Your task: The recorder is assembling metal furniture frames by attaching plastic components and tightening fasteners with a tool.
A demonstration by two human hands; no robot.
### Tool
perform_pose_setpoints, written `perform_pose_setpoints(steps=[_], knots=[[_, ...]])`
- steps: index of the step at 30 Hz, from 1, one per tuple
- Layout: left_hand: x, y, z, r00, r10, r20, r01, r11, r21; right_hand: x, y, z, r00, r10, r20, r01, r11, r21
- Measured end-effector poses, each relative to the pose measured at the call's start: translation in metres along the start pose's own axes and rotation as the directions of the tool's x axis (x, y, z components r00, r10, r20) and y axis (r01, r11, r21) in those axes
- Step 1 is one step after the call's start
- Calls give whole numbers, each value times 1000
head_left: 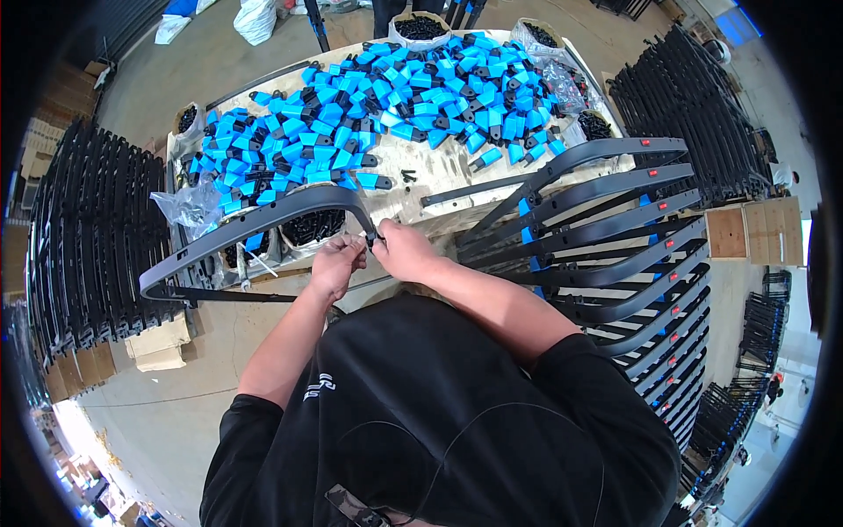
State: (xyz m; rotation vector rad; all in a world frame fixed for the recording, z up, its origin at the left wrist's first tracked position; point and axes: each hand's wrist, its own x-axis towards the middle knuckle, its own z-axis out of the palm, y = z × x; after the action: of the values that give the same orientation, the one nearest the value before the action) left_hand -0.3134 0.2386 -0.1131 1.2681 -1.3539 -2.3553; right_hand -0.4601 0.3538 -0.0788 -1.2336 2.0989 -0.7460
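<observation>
A black curved tube frame (255, 216) rests across the near left edge of the table, its bent end coming down in front of me. My right hand (406, 252) closes round that end of the frame. Just left of it, my left hand (338, 263) is pinched beside the same end; what its fingers hold, if anything, is too small to make out. Behind the frame stands a bag of small black parts (313, 227). A wrench (245, 274) lies near the table's front edge.
Blue-and-black plastic pieces (413, 92) are heaped over the wooden table (421, 167). Several black frames (606, 233) are stacked at my right, close to my arm. More frames stand in piles at the left (97, 237) and far right (702, 105). A person's legs (406, 10) show beyond the table.
</observation>
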Motion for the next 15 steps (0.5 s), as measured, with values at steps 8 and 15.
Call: perform_pose_setpoints(steps=[8,15], knots=[[5,-14,-7,978,208,-15,-207,977,55,0,0,-1,1000,-23,-15,23,1000,-11],[6,-17,-10,968,249,-42,-247,968,43,2,3,2,999,-34,-15,34,999,-11]])
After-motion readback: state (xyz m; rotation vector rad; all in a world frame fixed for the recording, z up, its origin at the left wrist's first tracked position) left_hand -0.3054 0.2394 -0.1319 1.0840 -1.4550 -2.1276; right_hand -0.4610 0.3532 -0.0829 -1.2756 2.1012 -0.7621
